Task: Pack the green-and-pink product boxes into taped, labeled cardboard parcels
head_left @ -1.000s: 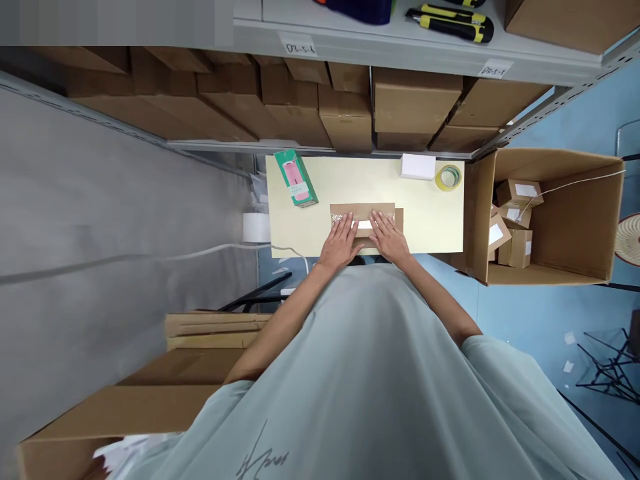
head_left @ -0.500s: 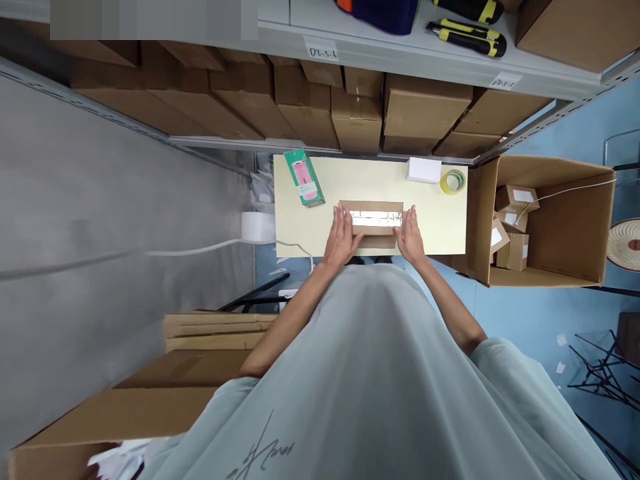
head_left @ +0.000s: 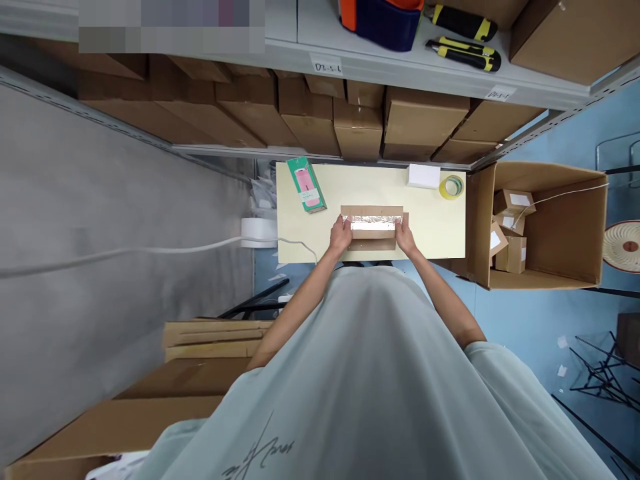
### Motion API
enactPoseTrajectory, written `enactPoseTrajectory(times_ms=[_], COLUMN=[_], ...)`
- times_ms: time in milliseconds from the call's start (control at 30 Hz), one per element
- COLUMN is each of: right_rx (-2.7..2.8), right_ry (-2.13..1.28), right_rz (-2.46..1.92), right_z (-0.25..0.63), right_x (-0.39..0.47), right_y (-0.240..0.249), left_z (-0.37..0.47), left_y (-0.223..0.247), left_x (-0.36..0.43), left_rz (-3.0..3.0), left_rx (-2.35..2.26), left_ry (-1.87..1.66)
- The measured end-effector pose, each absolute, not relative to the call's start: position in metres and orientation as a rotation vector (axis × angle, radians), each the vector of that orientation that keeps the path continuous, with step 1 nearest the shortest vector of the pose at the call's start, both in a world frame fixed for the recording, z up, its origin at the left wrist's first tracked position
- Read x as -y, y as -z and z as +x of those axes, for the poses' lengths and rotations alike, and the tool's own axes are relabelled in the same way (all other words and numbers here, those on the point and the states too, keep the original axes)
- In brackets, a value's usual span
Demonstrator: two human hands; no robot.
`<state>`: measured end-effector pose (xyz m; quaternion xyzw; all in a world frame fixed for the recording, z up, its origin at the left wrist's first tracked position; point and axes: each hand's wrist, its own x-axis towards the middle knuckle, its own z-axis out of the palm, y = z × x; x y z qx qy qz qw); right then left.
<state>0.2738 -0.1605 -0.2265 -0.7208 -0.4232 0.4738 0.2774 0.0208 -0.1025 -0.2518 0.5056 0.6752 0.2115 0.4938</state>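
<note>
A small open cardboard box point(head_left: 373, 234) lies on the pale yellow tabletop point(head_left: 310, 240), its flaps spread. Inside it shows a shiny, silvery wrapped filling point(head_left: 374, 223). At the box's left end my left hand point(head_left: 341, 233) is closed, fingers curled around the edge and side flap. My right hand point(head_left: 404, 235) grips the opposite end the same way, thumb on the inner side. Behind the box to the left lies a green box with a pink front point(head_left: 307, 185). Toward the back right are a white box point(head_left: 423, 176) and a roll of tape point(head_left: 452, 187).
A big open carton point(head_left: 565, 227) with several small boxes stands right of the table. Overhead, a metal shelf point(head_left: 380, 70) holds cartons, a utility knife point(head_left: 465, 55) and a dark blue holder point(head_left: 383, 27). A white cable point(head_left: 210, 248) runs in from the left.
My fingers, stretched flat along the box's ends before, have curled to grip the end flaps. The whole view has shifted slightly downward.
</note>
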Motion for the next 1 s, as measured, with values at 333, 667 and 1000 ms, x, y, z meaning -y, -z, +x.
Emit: enactPoseTrajectory(times_ms=[333, 667, 1000], right_rx=[2.125, 1.662, 1.101], right_ry=[-0.818, -0.879, -0.773], right_rz=[-1.817, -2.095, -1.865], right_z=[0.229, 0.267, 0.279], right_x=[0.160, 0.174, 0.157], right_y=[0.205, 0.227, 0.182], left_z=[0.053, 0.017, 0.001], left_y=[0.215, 0.235, 0.200], left_x=[0.116, 0.116, 0.097], left_rz=[1.963, 1.603, 1.404], left_rx=[-1.290, -1.603, -1.621], left_ry=[-0.436, -0.540, -0.865])
